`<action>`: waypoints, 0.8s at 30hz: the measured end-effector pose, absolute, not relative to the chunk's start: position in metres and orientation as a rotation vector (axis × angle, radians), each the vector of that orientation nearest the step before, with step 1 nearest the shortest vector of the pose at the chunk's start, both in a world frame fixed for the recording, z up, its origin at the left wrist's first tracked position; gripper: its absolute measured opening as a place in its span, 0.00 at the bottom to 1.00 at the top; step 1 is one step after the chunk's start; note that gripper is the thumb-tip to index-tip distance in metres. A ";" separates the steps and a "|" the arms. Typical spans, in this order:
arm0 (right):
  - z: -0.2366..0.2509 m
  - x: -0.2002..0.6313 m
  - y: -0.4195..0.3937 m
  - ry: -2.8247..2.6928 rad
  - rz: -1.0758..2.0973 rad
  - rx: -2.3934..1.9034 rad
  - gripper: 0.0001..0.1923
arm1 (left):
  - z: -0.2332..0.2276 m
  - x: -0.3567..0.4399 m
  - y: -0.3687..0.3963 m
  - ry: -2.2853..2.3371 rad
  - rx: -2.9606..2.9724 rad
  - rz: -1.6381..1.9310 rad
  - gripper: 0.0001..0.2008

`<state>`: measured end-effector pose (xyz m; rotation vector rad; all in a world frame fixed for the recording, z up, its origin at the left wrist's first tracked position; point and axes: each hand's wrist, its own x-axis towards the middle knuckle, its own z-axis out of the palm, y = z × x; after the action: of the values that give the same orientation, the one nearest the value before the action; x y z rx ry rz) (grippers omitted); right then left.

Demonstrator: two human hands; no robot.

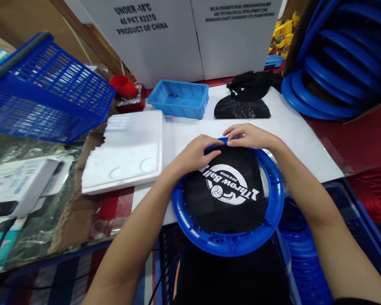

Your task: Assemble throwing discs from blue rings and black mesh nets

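A blue plastic ring [231, 243] lies at the near edge of the white table sheet [292, 127]. A black mesh net [228, 190] printed with a white "Throw Ball" logo is spread over it. My left hand [195, 153] presses on the far left edge of the net, where it meets the ring. Right beside it, my right hand [252, 136] pinches the far edge of the net against the ring. Both hands' fingertips nearly touch at the ring's far rim.
A pile of black nets [243, 101] and a small blue tray [179, 98] sit farther back. A white foam lid [127, 150] lies to the left, a blue basket [47, 91] beyond it. Stacked blue rings [330, 80] fill a box at right; more rings [305, 262] below.
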<state>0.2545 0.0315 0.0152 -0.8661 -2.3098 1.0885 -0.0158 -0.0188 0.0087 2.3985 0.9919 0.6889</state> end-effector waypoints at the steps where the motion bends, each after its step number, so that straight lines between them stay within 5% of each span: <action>1: 0.017 0.259 0.030 -2.353 1.069 -0.859 0.13 | 0.007 -0.016 -0.019 0.993 2.408 0.671 0.15; 14: 0.011 0.264 0.023 -2.432 0.872 -0.944 0.19 | 0.012 -0.017 -0.023 1.328 2.608 0.427 0.24; 24: 0.028 0.283 0.016 -2.379 0.778 -1.125 0.15 | 0.031 -0.055 -0.029 1.775 2.441 0.210 0.19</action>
<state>0.2829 0.0163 0.0276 -1.1246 -2.3793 0.7784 -0.0550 -0.0295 0.0306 2.4415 1.7746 0.2100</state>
